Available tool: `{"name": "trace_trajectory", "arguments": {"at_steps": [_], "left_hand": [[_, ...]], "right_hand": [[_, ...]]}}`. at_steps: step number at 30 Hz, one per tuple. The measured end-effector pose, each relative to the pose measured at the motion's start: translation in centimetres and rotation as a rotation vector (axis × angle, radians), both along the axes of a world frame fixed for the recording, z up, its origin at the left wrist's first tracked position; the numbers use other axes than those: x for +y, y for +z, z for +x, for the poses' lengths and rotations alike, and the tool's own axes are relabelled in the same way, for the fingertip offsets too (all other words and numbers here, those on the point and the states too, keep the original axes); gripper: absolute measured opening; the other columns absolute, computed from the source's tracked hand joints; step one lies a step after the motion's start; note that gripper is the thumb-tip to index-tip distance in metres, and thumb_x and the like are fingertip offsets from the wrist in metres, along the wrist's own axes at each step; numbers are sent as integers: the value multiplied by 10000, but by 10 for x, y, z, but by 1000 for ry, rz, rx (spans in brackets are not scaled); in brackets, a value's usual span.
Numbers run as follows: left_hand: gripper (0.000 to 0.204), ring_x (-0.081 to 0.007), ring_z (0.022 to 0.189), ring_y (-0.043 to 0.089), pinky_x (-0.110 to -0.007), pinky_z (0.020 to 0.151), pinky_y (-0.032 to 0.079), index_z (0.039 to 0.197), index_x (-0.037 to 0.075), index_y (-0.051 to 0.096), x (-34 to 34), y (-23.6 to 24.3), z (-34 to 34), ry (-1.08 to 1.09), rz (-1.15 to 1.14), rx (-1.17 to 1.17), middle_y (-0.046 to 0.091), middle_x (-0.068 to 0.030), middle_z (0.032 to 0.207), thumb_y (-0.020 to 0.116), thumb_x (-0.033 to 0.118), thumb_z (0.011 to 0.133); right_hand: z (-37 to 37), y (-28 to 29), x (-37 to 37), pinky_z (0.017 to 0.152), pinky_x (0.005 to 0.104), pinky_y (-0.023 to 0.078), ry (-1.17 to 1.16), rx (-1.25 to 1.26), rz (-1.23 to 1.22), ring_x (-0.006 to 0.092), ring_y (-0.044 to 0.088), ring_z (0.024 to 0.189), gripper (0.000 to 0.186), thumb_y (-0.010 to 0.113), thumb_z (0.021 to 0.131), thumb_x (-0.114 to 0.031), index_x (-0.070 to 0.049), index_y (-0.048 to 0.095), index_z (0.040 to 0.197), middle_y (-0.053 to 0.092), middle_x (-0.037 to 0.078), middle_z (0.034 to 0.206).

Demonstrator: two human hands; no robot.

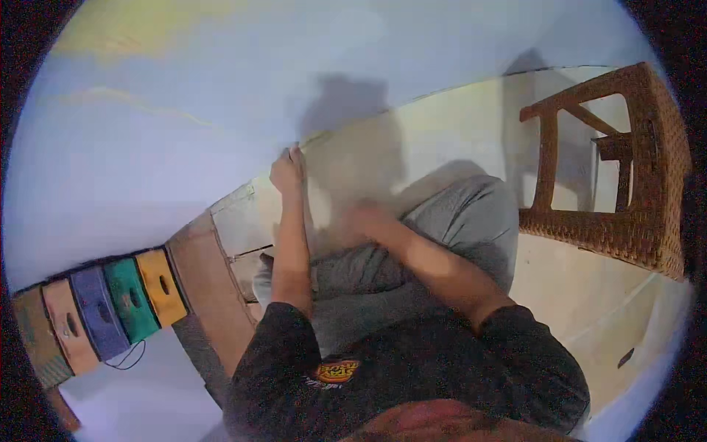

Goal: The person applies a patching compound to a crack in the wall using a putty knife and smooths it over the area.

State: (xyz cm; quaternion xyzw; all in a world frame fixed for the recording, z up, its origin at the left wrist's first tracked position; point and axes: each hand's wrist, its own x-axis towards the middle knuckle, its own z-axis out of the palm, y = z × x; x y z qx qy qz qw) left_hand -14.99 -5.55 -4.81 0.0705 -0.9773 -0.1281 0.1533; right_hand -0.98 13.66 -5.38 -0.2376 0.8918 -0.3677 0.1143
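Observation:
My left hand (287, 171) is raised at the end of a stretched arm, near the line where the pale wall (184, 132) meets the floor. Its fingers are closed, and a thin dark bit shows at their top, too small to name. My right hand (366, 222) is smeared by motion above my crossed legs (464, 221) in grey trousers. Whether it holds anything does not show. Shadows of my head and arms fall on the wall and floor between and beyond the hands.
To the right, a brown woven-pattern plastic stool (659, 169) lies on its side on the pale floor (582, 302). A drawer unit with coloured fronts (132, 298) stands at the left, a dark thin cord hanging by it. Next to it runs a brown strip (210, 272).

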Motion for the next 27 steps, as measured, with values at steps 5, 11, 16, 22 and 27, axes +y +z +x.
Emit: {"name": "trace_trajectory", "arguments": {"at_steps": [5,11,16,22,27], "left_hand": [[427,-381,708,654,-473,649,514,953,112,730,4,7,-1,27,-74,-225,678,-196,765,473,452,968],[399,-381,729,665,-489,649,522,937,120,697,31,-3,-24,-173,-116,-163,686,-175,792,492,461,959],[433,-385,680,651,-481,603,512,811,96,668,8,-10,-29,-110,-186,-51,677,-181,774,487,460,963],[445,-379,678,649,-475,606,518,854,90,696,12,-1,-19,-143,-74,15,679,-175,776,480,462,969],[442,-392,729,654,-483,623,523,899,94,711,29,2,-10,-227,-161,-74,687,-170,816,486,469,966]], "right_hand": [[-16,50,11,826,479,523,75,-126,149,362,667,937,379,568,867,-290,-35,615,1143,679,217,976],[-21,22,1,859,525,515,100,-264,267,376,647,1009,378,559,859,-273,-42,604,1155,664,232,1051],[-20,12,-5,808,537,520,111,-140,183,393,656,974,337,587,825,-234,-45,606,1103,672,214,1054],[-21,3,1,803,535,522,80,-208,162,395,656,968,376,608,809,-238,-40,598,1129,674,216,1040],[-19,53,8,858,526,504,78,-349,121,384,650,1004,384,572,862,-251,-36,592,1179,669,214,1069]]}}
